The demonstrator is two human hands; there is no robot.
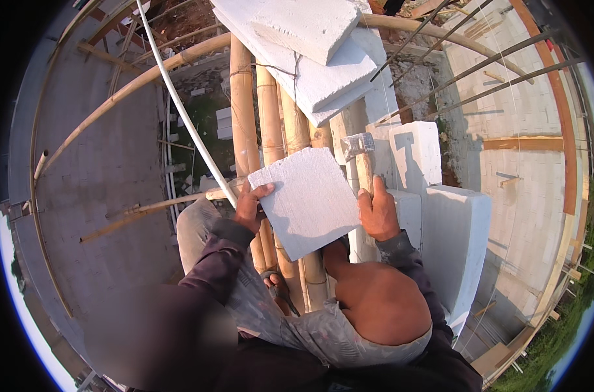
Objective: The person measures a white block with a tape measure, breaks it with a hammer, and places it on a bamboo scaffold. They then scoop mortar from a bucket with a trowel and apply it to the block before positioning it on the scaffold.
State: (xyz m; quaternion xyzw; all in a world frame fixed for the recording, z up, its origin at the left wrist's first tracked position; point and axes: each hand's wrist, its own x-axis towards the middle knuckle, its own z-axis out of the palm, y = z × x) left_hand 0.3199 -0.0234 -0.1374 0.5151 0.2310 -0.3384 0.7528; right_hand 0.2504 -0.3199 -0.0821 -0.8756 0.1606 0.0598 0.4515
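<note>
A squarish white lightweight concrete block [306,199] is tilted in front of me above the bamboo poles. My left hand [248,208] grips its left edge, with the thumb on the top face. At the block's right edge, my right hand [379,212] is closed round the wooden handle of a hammer [364,171]. The hammer's grey metal head [357,145] points away from me, and its shadow falls on the upright block [416,153] behind it. My right thumb lies close against the held block; whether it presses on it I cannot tell.
Long bamboo poles [244,117] form a platform under my feet. White blocks [310,59] are stacked at the far end. More blocks [455,245] line the wall at right. Thin steel rods [466,72] jut in from the upper right. A pale pipe [179,101] slants at left, with ground far below.
</note>
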